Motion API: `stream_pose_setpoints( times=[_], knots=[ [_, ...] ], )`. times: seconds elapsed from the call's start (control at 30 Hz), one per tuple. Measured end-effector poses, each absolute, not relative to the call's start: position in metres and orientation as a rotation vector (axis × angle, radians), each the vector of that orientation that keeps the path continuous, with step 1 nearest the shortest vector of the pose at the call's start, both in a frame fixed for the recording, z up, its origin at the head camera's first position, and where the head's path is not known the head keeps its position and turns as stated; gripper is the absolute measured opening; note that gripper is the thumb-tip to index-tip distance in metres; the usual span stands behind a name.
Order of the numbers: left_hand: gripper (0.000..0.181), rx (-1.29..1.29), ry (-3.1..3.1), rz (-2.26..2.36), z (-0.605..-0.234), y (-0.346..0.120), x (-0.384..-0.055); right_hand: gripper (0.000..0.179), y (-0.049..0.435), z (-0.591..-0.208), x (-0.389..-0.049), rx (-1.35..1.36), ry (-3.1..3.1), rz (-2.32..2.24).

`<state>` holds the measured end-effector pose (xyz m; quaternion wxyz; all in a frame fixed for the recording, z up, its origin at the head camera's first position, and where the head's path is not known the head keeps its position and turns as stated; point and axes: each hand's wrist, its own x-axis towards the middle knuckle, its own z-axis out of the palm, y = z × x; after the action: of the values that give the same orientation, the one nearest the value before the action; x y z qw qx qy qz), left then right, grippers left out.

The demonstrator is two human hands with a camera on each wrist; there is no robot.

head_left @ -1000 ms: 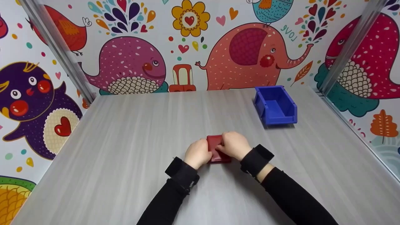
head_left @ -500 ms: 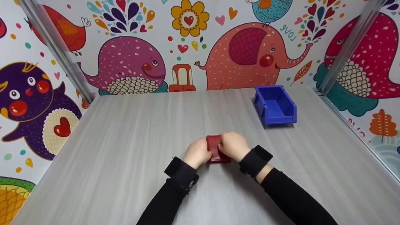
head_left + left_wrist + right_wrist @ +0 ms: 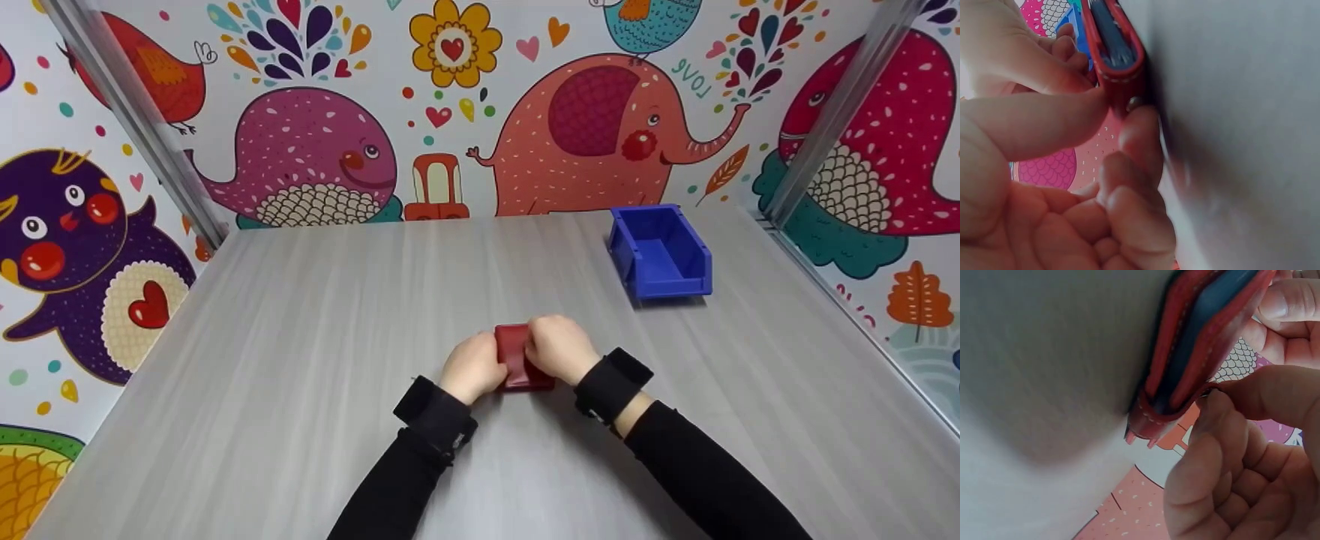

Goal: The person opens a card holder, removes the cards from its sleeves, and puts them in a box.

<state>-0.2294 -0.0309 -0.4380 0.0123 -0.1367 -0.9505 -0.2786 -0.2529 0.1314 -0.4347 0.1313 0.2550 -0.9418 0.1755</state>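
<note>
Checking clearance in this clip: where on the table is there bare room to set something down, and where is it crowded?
The grey table lies bare left of the left hand, and across the far strip up to the blue bin. It is also bare near the right wall. Crowded only mid-table, where both hands, including the right hand, grip the red wallet.

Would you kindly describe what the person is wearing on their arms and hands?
Both arms wear long black sleeves reaching to the wrists. A wide black band wraps the right wrist, and a similar black band wraps the left. The left hand and right hand are bare: no gloves, and no rings or markings that I can see.
</note>
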Motion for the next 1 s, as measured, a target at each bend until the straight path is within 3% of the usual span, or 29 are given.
stream_pose_setpoints(
  times=[1.0],
  knots=[
    [0.018,-0.430,-2.973,-0.876,-0.4373,-0.0310,-0.2292,0.016,0.1413,-0.4364,-0.2620,0.631,-2.858,0.819]
  ],
)
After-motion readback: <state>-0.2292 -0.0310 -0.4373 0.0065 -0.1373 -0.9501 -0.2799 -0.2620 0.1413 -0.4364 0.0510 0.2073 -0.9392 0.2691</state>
